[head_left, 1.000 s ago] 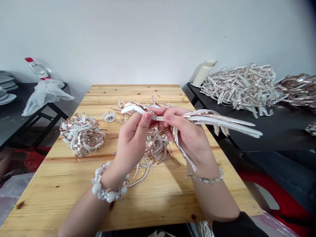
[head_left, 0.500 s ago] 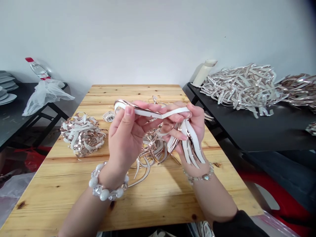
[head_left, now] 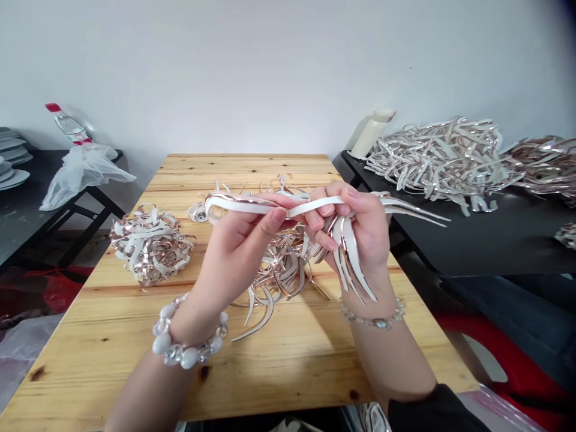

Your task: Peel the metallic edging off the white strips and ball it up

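My left hand (head_left: 245,246) pinches a narrow white strip (head_left: 243,206) with a shiny rose-gold back, thumb on its white face; the strip's left end curls round. My right hand (head_left: 360,231) is closed on several like strips (head_left: 353,258). Some droop over the palm toward the wrist, and others stick out to the right past the knuckles. One white strip (head_left: 312,207) runs from its fingers to my left fingertips, where the two meet. Beneath both hands a loose tangle of strips (head_left: 281,270) lies on the wooden table (head_left: 270,366), partly hidden.
A round bundle of shredded strips (head_left: 153,246) sits on the table's left. Behind my left hand lies a small white roll (head_left: 197,211). The right black table (head_left: 414,231) carries big strip heaps (head_left: 450,156) and a white cylinder (head_left: 373,133). At left stand a bottle (head_left: 69,124) and stacked plates (head_left: 12,153).
My left thumb has slid right along the strip to its meeting point with the other. My right hand has shifted slightly right, and strips now stick out beyond its knuckles.
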### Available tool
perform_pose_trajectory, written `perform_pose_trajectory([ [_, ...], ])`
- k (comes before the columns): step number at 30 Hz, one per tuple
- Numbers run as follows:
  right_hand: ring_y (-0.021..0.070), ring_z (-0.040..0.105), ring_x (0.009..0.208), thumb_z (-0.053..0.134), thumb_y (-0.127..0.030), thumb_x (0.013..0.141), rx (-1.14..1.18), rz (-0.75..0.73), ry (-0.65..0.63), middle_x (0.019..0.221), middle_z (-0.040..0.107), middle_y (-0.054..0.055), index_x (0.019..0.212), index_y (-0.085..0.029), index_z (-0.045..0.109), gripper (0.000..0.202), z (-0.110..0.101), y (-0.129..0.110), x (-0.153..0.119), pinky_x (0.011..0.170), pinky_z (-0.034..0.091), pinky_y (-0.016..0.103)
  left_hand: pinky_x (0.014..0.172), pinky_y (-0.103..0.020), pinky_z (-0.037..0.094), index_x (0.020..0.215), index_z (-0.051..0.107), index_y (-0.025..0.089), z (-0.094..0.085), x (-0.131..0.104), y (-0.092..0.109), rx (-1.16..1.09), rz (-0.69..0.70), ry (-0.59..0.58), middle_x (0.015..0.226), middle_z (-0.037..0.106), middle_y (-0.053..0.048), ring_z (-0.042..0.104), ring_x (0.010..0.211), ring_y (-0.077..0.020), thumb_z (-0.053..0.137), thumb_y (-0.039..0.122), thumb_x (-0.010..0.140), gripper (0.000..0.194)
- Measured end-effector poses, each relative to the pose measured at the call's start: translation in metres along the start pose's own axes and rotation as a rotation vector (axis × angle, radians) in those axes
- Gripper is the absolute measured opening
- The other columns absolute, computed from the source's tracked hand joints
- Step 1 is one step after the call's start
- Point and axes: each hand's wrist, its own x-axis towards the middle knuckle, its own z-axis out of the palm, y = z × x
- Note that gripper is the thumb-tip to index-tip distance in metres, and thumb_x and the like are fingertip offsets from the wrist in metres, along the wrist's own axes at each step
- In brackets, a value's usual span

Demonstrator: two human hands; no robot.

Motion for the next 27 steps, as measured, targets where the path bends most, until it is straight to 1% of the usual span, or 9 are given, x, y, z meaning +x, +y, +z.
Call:
perform_pose_trajectory([
  [3, 0.007, 0.036, 0.043, 0.059, -0.033, 0.076, 0.027, 0.053, 0.03, 0.056, 0.038, -0.003, 0.054, -0.021, 0.036, 0.035, -0.002, -0.003, 0.002, 0.025, 0.02, 0.015, 0.084, -0.026, 0.06, 0.097, 0.071, 0.02, 0.0, -0.003, 0.008, 0.089, 0.032, 0.066, 0.101, 0.07, -0.004, 0.069, 0.09, -0.0145, 0.057, 0.025, 0.091, 0.016],
  [5, 0.0077, 0.038, 0.044, 0.06, -0.033, 0.074, 0.018, 0.063, 0.051, 0.056, 0.037, -0.003, 0.053, -0.022, 0.031, 0.037, -0.004, -0.005, 0.003, 0.025, 0.018, 0.015, 0.085, -0.027, 0.059, 0.096, 0.071, 0.021, 0.001, -0.004, 0.011, 0.121, 0.043, 0.097, 0.101, 0.07, -0.004, 0.069, 0.091, -0.0152, 0.056, 0.025, 0.091, 0.016],
  [8, 0.0095, 0.041, 0.047, 0.058, -0.038, 0.075, -0.077, 0.035, 0.066, 0.057, 0.035, -0.002, 0.055, -0.023, 0.024, 0.042, -0.007, -0.007, 0.003, 0.025, 0.016, 0.016, 0.088, -0.031, 0.059, 0.096, 0.071, 0.022, 0.002, -0.004, 0.012, 0.099, 0.069, 0.121, 0.101, 0.07, -0.004, 0.069, 0.095, -0.0171, 0.055, 0.025, 0.092, 0.016],
  [13, 0.0106, 0.041, 0.049, 0.052, -0.049, 0.08, -0.262, -0.015, 0.09, 0.057, 0.032, -0.002, 0.059, -0.024, 0.018, 0.048, -0.01, -0.009, 0.002, 0.025, 0.016, 0.016, 0.088, -0.033, 0.06, 0.096, 0.069, 0.022, 0.003, -0.004, 0.013, 0.056, 0.094, 0.164, 0.101, 0.07, -0.005, 0.068, 0.097, -0.0193, 0.055, 0.026, 0.092, 0.016],
  [16, 0.0101, 0.038, 0.048, 0.053, -0.046, 0.079, -0.244, -0.017, 0.113, 0.057, 0.03, -0.002, 0.058, -0.023, 0.018, 0.046, -0.008, -0.01, 0.001, 0.026, 0.015, 0.016, 0.089, -0.032, 0.06, 0.096, 0.069, 0.023, 0.004, -0.004, 0.016, 0.012, 0.098, 0.162, 0.099, 0.072, -0.003, 0.069, 0.096, -0.0179, 0.054, 0.023, 0.093, 0.016],
  [19, 0.0091, 0.034, 0.048, 0.055, -0.04, 0.075, -0.157, -0.011, 0.14, 0.058, 0.029, -0.002, 0.057, -0.023, 0.018, 0.044, -0.007, -0.011, 0.001, 0.026, 0.012, 0.016, 0.089, -0.034, 0.06, 0.095, 0.069, 0.023, 0.004, -0.005, 0.022, -0.062, 0.066, 0.163, 0.098, 0.073, -0.002, 0.07, 0.094, -0.0184, 0.053, 0.021, 0.093, 0.017],
  [21, 0.009, 0.034, 0.048, 0.055, -0.039, 0.074, -0.147, -0.014, 0.138, 0.059, 0.028, -0.002, 0.057, -0.023, 0.019, 0.043, -0.007, -0.012, 0.0, 0.027, 0.012, 0.016, 0.088, -0.035, 0.061, 0.094, 0.069, 0.022, 0.004, -0.006, 0.025, -0.104, 0.037, 0.157, 0.097, 0.073, -0.003, 0.071, 0.095, -0.0196, 0.052, 0.02, 0.093, 0.017],
  [24, 0.0101, 0.036, 0.049, 0.055, -0.041, 0.075, -0.177, -0.019, 0.126, 0.059, 0.028, -0.003, 0.057, -0.023, 0.02, 0.043, -0.01, -0.014, 0.0, 0.027, 0.014, 0.016, 0.088, -0.034, 0.061, 0.096, 0.07, 0.022, 0.003, -0.007, 0.028, -0.165, 0.0, 0.114, 0.096, 0.074, -0.002, 0.07, 0.096, -0.0186, 0.051, 0.019, 0.094, 0.02],
  [27, 0.01, 0.037, 0.048, 0.055, -0.04, 0.076, -0.171, -0.013, 0.121, 0.058, 0.028, -0.003, 0.057, -0.023, 0.02, 0.043, -0.012, -0.014, 0.002, 0.027, 0.015, 0.017, 0.088, -0.033, 0.06, 0.094, 0.071, 0.024, 0.0, -0.007, 0.028, -0.194, -0.029, 0.059, 0.098, 0.074, 0.0, 0.07, 0.096, -0.018, 0.05, 0.021, 0.095, 0.022],
])
